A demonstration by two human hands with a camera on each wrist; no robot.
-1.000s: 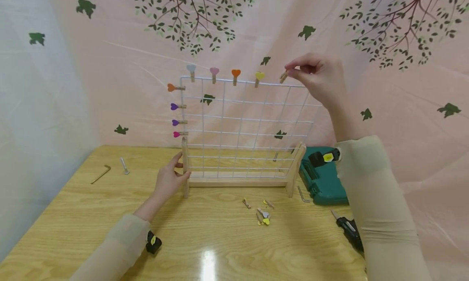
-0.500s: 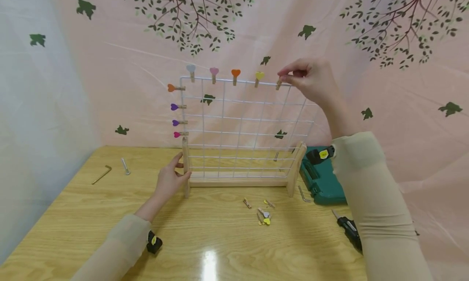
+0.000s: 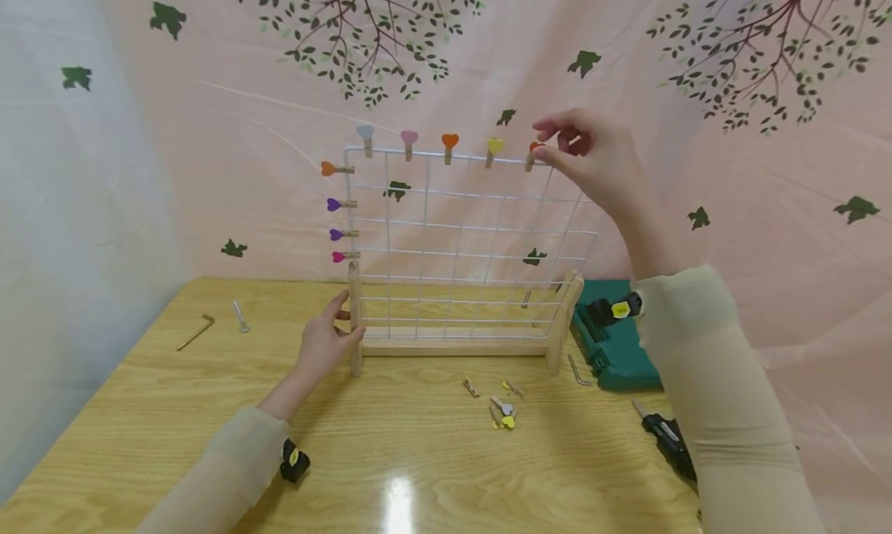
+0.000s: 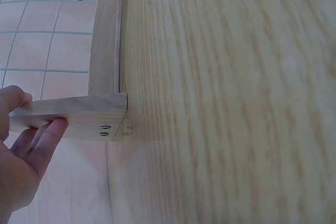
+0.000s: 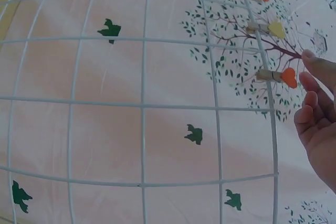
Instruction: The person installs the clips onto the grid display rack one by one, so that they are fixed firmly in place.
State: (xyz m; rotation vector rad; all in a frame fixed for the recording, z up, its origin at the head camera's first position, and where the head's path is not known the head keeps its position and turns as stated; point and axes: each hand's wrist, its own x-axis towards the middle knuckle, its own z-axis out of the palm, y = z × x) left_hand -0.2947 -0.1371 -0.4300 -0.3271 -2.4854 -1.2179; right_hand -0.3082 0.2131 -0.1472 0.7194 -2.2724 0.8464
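Observation:
A white wire grid (image 3: 439,228) stands upright in a wooden stand (image 3: 453,349). My left hand (image 3: 324,340) grips the stand's left upright (image 4: 73,109), thumb on one face and fingers on the other in the left wrist view. At the grid's top edge, my right hand (image 3: 599,155) has its thumb and fingers parted beside an orange-heart clothespin (image 5: 289,77). That clothespin is clipped on the wire, and the right wrist view shows a gap between it and the fingertips. Along the same edge sit a yellow-heart clothespin (image 3: 494,147) and several others; more run down the left side.
Several loose clothespins (image 3: 503,412) lie on the table (image 3: 418,456) in front of the stand. To the right are a green case (image 3: 620,356), a hex key (image 3: 578,371) and a black-handled tool (image 3: 665,441). Another hex key (image 3: 195,333) and a bolt (image 3: 240,317) lie left.
My right hand has moved left, brought the orange-heart clothespin down onto the top wire and let go of it, fingers now spread. The left hand has stayed on the upright.

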